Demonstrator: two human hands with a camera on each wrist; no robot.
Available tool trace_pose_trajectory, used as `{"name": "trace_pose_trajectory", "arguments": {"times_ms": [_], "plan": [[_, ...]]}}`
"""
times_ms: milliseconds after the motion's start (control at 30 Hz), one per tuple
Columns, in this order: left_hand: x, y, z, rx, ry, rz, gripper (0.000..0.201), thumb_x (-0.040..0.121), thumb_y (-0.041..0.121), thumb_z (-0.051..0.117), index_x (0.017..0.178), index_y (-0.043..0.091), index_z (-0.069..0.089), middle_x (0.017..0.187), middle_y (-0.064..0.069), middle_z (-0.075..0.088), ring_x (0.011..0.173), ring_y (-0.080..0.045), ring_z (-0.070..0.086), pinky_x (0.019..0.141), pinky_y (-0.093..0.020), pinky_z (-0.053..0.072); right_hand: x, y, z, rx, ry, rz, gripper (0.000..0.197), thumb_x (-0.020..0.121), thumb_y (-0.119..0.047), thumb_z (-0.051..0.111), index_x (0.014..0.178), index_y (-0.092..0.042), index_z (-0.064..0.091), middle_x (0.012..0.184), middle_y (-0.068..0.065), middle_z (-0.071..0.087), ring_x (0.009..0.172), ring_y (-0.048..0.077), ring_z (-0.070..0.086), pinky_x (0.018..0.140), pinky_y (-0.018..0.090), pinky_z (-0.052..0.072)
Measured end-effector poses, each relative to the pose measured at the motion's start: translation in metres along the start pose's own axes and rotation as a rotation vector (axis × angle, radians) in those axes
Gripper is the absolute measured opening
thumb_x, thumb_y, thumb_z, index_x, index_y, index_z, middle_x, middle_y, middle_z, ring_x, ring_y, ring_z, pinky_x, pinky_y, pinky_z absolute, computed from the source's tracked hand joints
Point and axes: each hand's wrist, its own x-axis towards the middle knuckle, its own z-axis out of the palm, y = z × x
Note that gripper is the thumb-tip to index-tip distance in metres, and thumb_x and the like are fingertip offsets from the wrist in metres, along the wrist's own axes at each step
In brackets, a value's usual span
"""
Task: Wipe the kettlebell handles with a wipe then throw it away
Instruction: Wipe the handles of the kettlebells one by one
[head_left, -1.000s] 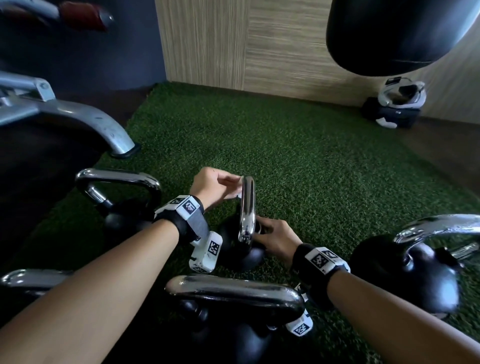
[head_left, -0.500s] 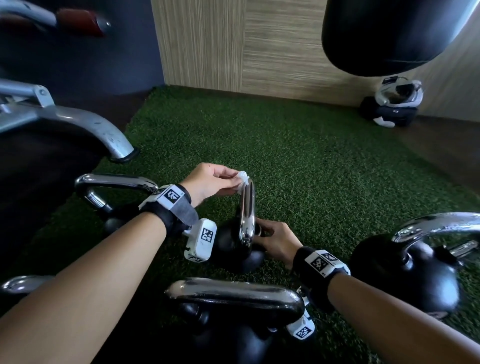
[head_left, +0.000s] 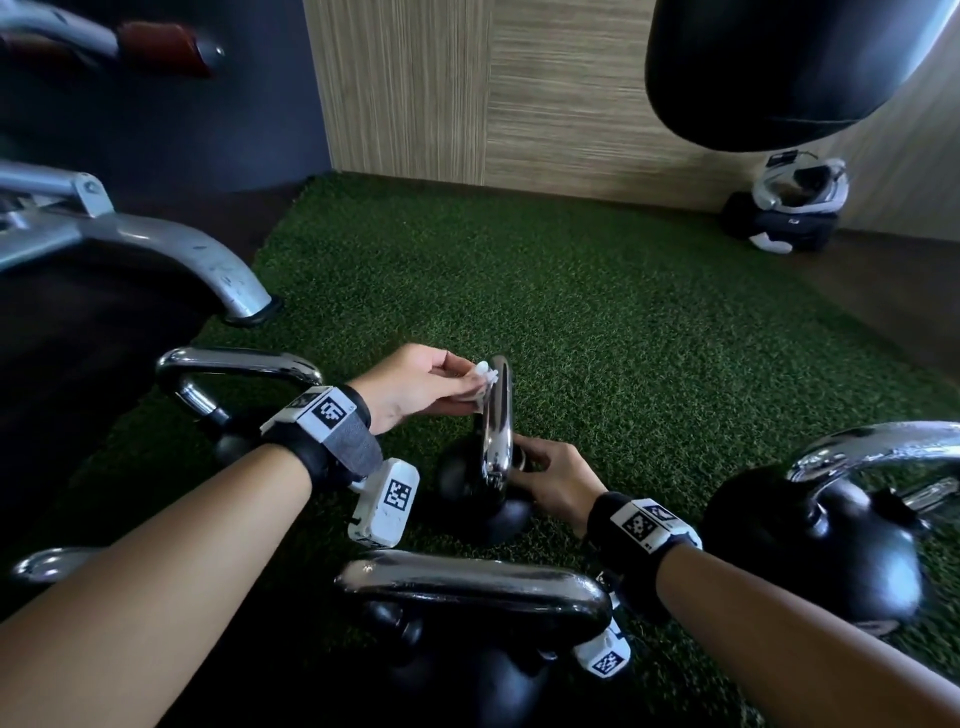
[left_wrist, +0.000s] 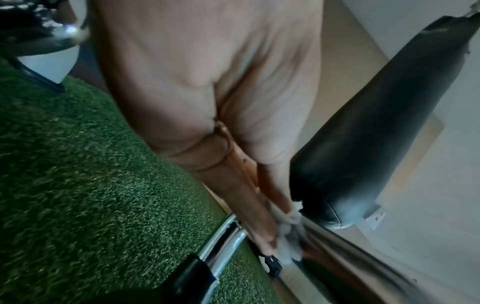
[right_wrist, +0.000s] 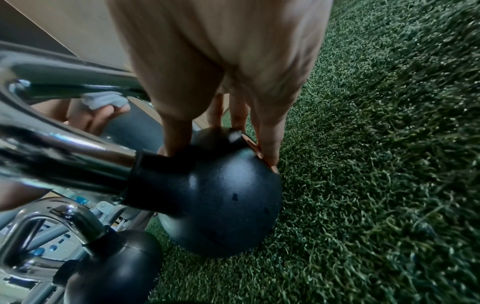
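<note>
Your left hand (head_left: 415, 382) pinches the small white wipe (head_left: 483, 376) against the top of the chrome handle (head_left: 496, 415) of the middle kettlebell (head_left: 478, 499), which stands on the green turf (head_left: 597, 322). Your right hand (head_left: 556, 480) grips the black ball just below that handle, fingers curled round it. The wipe is soft, light and likely to bunch, so keep it wrapped round the bar. The handle looks slick and the kettlebell heavy; steady it by the ball. No brand or writing can be read on it.
</note>
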Motion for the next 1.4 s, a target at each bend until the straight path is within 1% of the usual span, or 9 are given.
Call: {"name": "trace_pose_trajectory", "arguments": {"times_ms": [200,367,500,633,700,933,1133,1267,1400], "plan": [[-0.019,-0.002,-0.007,0.188,-0.255,-0.043,0.009,0.091,-0.005,0.068,0.095,0.002,0.066,0.086,-0.010,0.078,0.079,-0.015,0.076,0.074,-0.025,0.063,-0.002,0.003,-0.001,0.006,-0.002,-0.041,0.084,0.047,-0.078,0.086,0.119,-0.037,0.075,0.111,-0.013,0.078,0.107,0.011,0.073,0.101,0.046,0.057],[-0.024,-0.007,-0.005,0.224,-0.200,0.038,0.011,0.087,-0.007,0.071,0.092,0.002,0.066,0.085,-0.008,0.079,0.079,-0.014,0.076,0.075,-0.028,0.065,-0.001,0.004,-0.001,0.030,-0.017,-0.056,0.079,0.049,-0.077,0.086,0.116,-0.037,0.076,0.110,-0.010,0.079,0.106,0.014,0.074,0.101,0.047,0.057],[-0.039,-0.013,0.000,0.325,-0.332,0.039,0.018,0.077,-0.004,0.080,0.084,0.008,0.069,0.090,-0.012,0.079,0.082,-0.021,0.078,0.076,-0.031,0.065,-0.007,-0.002,-0.005,0.006,-0.008,-0.053,0.051,0.069,-0.046,0.089,0.116,-0.032,0.076,0.109,-0.011,0.078,0.105,0.010,0.073,0.102,0.045,0.056],[-0.046,-0.018,0.003,0.456,-0.255,0.199,0.021,0.068,0.018,0.089,0.082,0.017,0.074,0.092,-0.012,0.080,0.091,-0.031,0.078,0.090,-0.046,0.061,-0.010,-0.003,-0.004,0.029,0.011,-0.042,0.036,0.068,-0.038,0.090,0.103,-0.036,0.078,0.106,-0.010,0.079,0.104,0.012,0.073,0.102,0.043,0.056],[-0.049,-0.021,0.002,0.535,-0.251,0.236,0.022,0.071,0.010,0.091,0.081,0.018,0.072,0.089,-0.004,0.081,0.087,-0.020,0.078,0.088,-0.041,0.061,-0.007,-0.002,-0.004,0.032,0.019,-0.031,0.048,0.057,-0.050,0.088,0.103,-0.039,0.076,0.107,-0.011,0.079,0.105,0.011,0.073,0.102,0.042,0.056],[-0.063,-0.024,0.004,0.694,-0.198,0.377,0.017,0.073,0.013,0.093,0.079,0.019,0.079,0.084,0.008,0.080,0.079,-0.006,0.077,0.075,-0.017,0.057,-0.007,-0.003,-0.004,0.040,-0.009,-0.043,0.027,0.079,-0.021,0.086,0.093,-0.039,0.074,0.106,-0.009,0.078,0.104,0.013,0.072,0.101,0.042,0.056],[-0.060,-0.051,0.005,0.958,-0.113,0.419,0.018,0.086,0.034,0.081,0.071,0.025,0.075,0.070,0.009,0.074,0.066,-0.001,0.069,0.063,-0.027,0.055,-0.006,-0.005,-0.005,-0.014,0.015,0.001,0.048,0.074,-0.035,0.087,0.120,-0.029,0.075,0.111,-0.009,0.078,0.106,0.011,0.073,0.100,0.043,0.057],[-0.056,-0.044,0.001,1.008,-0.145,0.372,0.012,0.079,0.020,0.088,0.078,0.026,0.077,0.080,0.013,0.077,0.076,0.003,0.071,0.075,-0.016,0.055,-0.006,-0.020,-0.009,-0.164,-0.070,-0.013,0.048,0.066,-0.062,0.078,0.106,-0.035,0.077,0.099,-0.007,0.079,0.087,0.010,0.075,0.083,0.036,0.059],[-0.055,-0.026,-0.014,0.895,-0.170,0.337,0.020,0.078,0.016,0.089,0.079,0.030,0.075,0.085,0.010,0.080,0.083,0.000,0.075,0.083,-0.022,0.059,-0.005,-0.051,-0.028,-0.392,-0.037,0.001,0.017,0.096,-0.038,0.070,0.107,-0.028,0.076,0.099,-0.006,0.076,0.069,-0.002,0.063,0.062,0.018,0.045]]}}
